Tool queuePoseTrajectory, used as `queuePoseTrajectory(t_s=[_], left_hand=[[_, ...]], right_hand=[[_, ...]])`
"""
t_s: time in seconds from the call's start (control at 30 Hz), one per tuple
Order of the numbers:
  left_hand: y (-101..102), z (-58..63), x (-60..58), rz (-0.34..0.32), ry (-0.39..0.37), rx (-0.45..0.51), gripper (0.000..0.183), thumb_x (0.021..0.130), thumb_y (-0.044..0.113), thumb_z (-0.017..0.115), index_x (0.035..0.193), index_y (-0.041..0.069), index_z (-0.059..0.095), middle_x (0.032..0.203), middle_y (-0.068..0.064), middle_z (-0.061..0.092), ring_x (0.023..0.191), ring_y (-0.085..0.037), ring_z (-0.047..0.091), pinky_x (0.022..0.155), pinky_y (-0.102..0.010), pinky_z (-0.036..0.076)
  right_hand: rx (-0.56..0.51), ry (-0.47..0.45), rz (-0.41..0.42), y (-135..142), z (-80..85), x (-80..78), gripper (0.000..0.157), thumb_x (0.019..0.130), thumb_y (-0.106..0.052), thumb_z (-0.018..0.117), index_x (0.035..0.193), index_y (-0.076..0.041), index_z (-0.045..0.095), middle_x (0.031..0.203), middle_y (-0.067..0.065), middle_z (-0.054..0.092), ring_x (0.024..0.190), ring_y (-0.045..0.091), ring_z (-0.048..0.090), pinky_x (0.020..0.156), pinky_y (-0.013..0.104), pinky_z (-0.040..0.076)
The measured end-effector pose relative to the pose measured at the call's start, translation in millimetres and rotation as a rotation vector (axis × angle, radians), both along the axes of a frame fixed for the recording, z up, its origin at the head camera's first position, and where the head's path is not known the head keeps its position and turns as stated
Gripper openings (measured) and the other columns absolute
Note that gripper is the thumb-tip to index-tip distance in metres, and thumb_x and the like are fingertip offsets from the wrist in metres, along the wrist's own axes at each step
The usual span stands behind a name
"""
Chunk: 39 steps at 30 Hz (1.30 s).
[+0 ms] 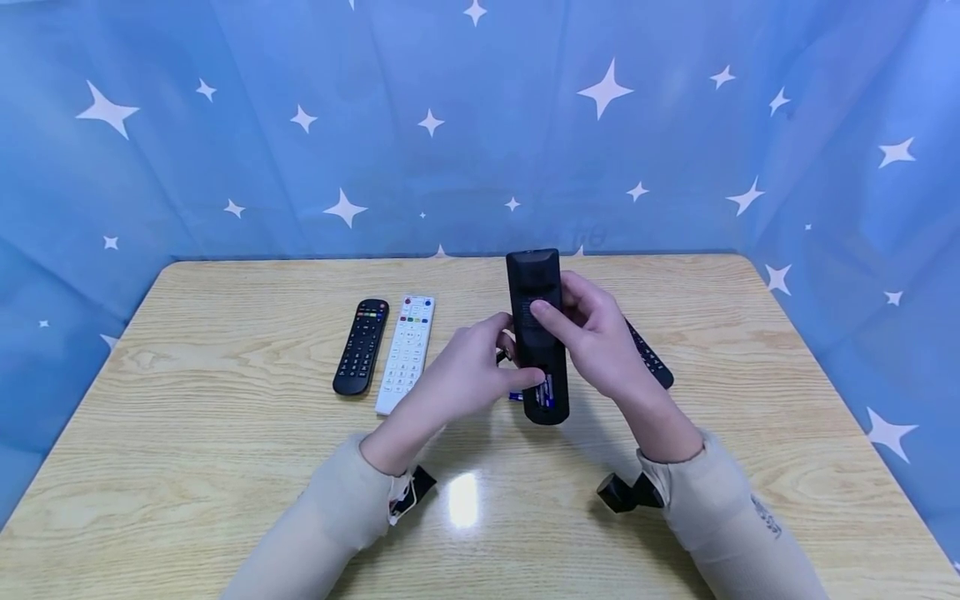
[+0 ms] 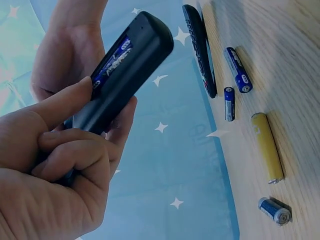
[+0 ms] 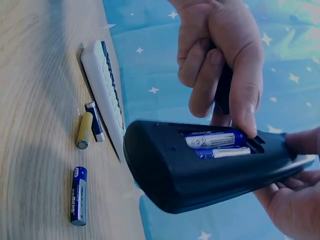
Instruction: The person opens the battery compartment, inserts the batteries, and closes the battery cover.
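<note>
Step in hand, by judgement: seating two cells (image 3: 215,139) in the bay (image 3: 256,145) of the remote (image 1: 537,333). Position: the remote is held off the table (image 1: 225,492), to the right of the white remote (image 1: 406,358).

Right hand (image 1: 600,342): closed on the remote — thumb across its back, fingers behind. Left hand (image 1: 474,367): thumb extended, pressing at the inner end of the bay; remaining fingers curled round a black part (image 3: 224,91), possibly the cover.

Orientation: the back faces outward in the head view, bay end lowest; the long axis is raised and nearly vertical there — leaning opposite to the white remote.

Next move, by judgement: confirm both cells lie flat (full seating cannot be told), then align the black part over the bay
</note>
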<state>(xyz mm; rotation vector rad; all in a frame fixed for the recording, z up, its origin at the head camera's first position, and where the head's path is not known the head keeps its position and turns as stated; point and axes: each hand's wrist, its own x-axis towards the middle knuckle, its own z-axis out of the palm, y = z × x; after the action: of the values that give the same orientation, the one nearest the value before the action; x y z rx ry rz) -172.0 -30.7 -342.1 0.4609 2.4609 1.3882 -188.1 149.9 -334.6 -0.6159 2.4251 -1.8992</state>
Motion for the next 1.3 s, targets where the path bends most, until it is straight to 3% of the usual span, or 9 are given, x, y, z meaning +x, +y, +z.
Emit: queuePoseTrajectory(t_s=[0.23, 0.63, 0.77, 0.87, 0.97, 1.03, 1.13, 1.2, 1.3], left_hand=[[1.3, -1.4, 0.5, -0.014, 0.028, -0.06, 0.052, 0.079, 0.026, 0.081, 0.12, 0.012, 0.053, 0.091, 0.003, 0.063, 0.077, -0.012, 0.06, 0.065, -0.03, 0.048], [-3.2, -1.8, 3.4, -0.008, 0.051, -0.102, 0.053, 0.078, 0.031, 0.081, 0.12, 0.011, 0.055, 0.083, 0.004, 0.063, 0.067, -0.013, 0.058, 0.057, -0.03, 0.045], [-8.0, -2.8, 6.7, 0.006, 0.062, -0.072, 0.048, 0.083, 0.047, 0.072, 0.114, 0.012, 0.059, 0.076, 0.004, 0.063, 0.056, -0.015, 0.055, 0.05, -0.031, 0.045], [-12.0, -1.4, 9.1, 0.034, 0.078, -0.03, 0.044, 0.091, 0.056, 0.056, 0.101, 0.014, 0.064, 0.07, 0.003, 0.061, 0.052, -0.015, 0.053, 0.048, -0.032, 0.045], [-15.7, 1.3, 10.7, 0.068, 0.095, 0.017, 0.041, 0.101, 0.043, 0.037, 0.092, 0.016, 0.067, 0.064, 0.001, 0.055, 0.049, -0.015, 0.047, 0.049, -0.034, 0.043], [-17.9, 3.2, 11.6, 0.095, 0.104, 0.043, 0.04, 0.1, 0.029, 0.032, 0.09, 0.017, 0.069, 0.058, -0.001, 0.048, 0.045, -0.017, 0.039, 0.049, -0.036, 0.04], [-20.0, 4.9, 12.9, 0.122, 0.115, 0.053, 0.039, 0.095, 0.018, 0.032, 0.09, 0.018, 0.07, 0.057, -0.001, 0.043, 0.042, -0.016, 0.033, 0.05, -0.037, 0.039], [-21.1, 4.6, 14.2, 0.107, 0.123, 0.06, 0.037, 0.095, 0.016, 0.033, 0.093, 0.018, 0.07, 0.06, -0.001, 0.045, 0.04, -0.016, 0.031, 0.05, -0.037, 0.039], [-22.3, 3.7, 16.2, 0.047, 0.144, 0.068, 0.034, 0.098, 0.014, 0.036, 0.099, 0.018, 0.07, 0.077, 0.002, 0.055, 0.051, -0.016, 0.041, 0.058, -0.035, 0.043]], right_hand=[[0.004, 0.008, -0.008, -2.0, 1.1, 0.1, 0.031, 0.099, -0.02, 0.056, 0.127, -0.006, 0.057, 0.096, 0.013, 0.063, 0.083, 0.027, 0.061, 0.074, 0.031, 0.051], [-0.004, -0.011, -0.003, -3.3, 1.2, -0.5, 0.031, 0.099, -0.022, 0.056, 0.126, -0.007, 0.057, 0.095, 0.014, 0.062, 0.082, 0.028, 0.059, 0.074, 0.032, 0.05], [0.0, -0.013, -0.015, -1.8, 1.1, -1.7, 0.032, 0.099, -0.024, 0.056, 0.128, -0.009, 0.057, 0.095, 0.014, 0.062, 0.083, 0.028, 0.059, 0.075, 0.032, 0.05], [-0.003, -0.02, -0.012, -0.9, 1.6, -2.1, 0.033, 0.099, -0.024, 0.055, 0.128, -0.009, 0.056, 0.095, 0.014, 0.062, 0.084, 0.028, 0.06, 0.076, 0.033, 0.051], [-0.01, -0.032, -0.005, -0.3, 2.2, -2.0, 0.033, 0.099, -0.024, 0.055, 0.128, -0.008, 0.056, 0.096, 0.015, 0.062, 0.085, 0.028, 0.061, 0.076, 0.033, 0.052], [-0.015, -0.041, 0.0, 0.0, 2.2, -1.9, 0.033, 0.099, -0.024, 0.055, 0.127, -0.007, 0.056, 0.097, 0.015, 0.062, 0.085, 0.028, 0.062, 0.077, 0.034, 0.052], [-0.022, -0.045, 0.005, 0.2, 2.0, -2.0, 0.033, 0.099, -0.025, 0.055, 0.126, -0.007, 0.056, 0.098, 0.015, 0.062, 0.086, 0.029, 0.063, 0.078, 0.035, 0.053], [-0.018, -0.044, 0.003, 0.5, 1.8, -2.0, 0.033, 0.099, -0.026, 0.055, 0.127, -0.007, 0.056, 0.098, 0.015, 0.062, 0.086, 0.029, 0.062, 0.078, 0.035, 0.053], [-0.008, -0.037, -0.003, 1.1, 1.6, -1.8, 0.034, 0.099, -0.027, 0.055, 0.128, -0.008, 0.055, 0.098, 0.014, 0.062, 0.086, 0.028, 0.061, 0.079, 0.035, 0.052]])
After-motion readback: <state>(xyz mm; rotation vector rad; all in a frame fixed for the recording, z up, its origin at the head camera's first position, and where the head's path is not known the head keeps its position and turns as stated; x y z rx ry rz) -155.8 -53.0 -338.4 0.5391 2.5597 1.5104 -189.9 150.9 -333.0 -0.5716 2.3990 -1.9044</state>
